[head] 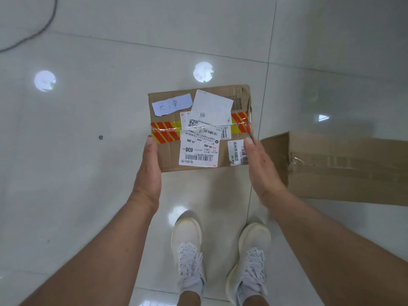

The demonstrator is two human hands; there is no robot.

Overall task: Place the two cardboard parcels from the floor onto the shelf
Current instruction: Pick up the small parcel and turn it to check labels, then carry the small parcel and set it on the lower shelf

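A small cardboard parcel [170, 155] with red-and-yellow tape and several white labels sits between my hands, in front of my feet. My left hand [148, 171] presses its left side, thumb on the top edge. My right hand [261, 166] lies against its right side, thumb on a label. Whether the parcel rests on the floor or hangs just above it I cannot tell. A second, larger cardboard parcel [344, 168] with clear tape lies on the floor to the right, partly cut off by the frame edge. No shelf is in view.
Glossy pale floor tiles [88, 151] reflect round ceiling lights. A dark cable [44, 25] curves across the far left corner. My two white shoes [220, 257] stand just behind the small parcel.
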